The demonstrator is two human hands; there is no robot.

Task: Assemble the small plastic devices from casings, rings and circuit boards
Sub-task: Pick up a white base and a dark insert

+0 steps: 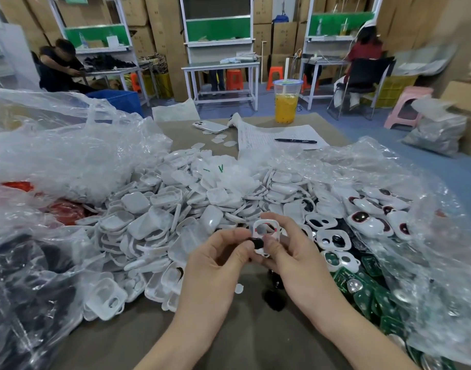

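A white casing (266, 227) with a round opening is held over the near table (242, 340). The right hand (293, 263) grips it with curled fingers. The left hand (218, 260), thumb and forefinger closed, pinches a small black part (257, 243) against its lower edge. A heap of white shells (175, 209) lies just beyond, and green circuit boards (367, 295) lie near right.

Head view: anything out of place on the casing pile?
Two small green slivers lie atop the white casing pile, away from the green circuit boards at the right. They are too small to identify.
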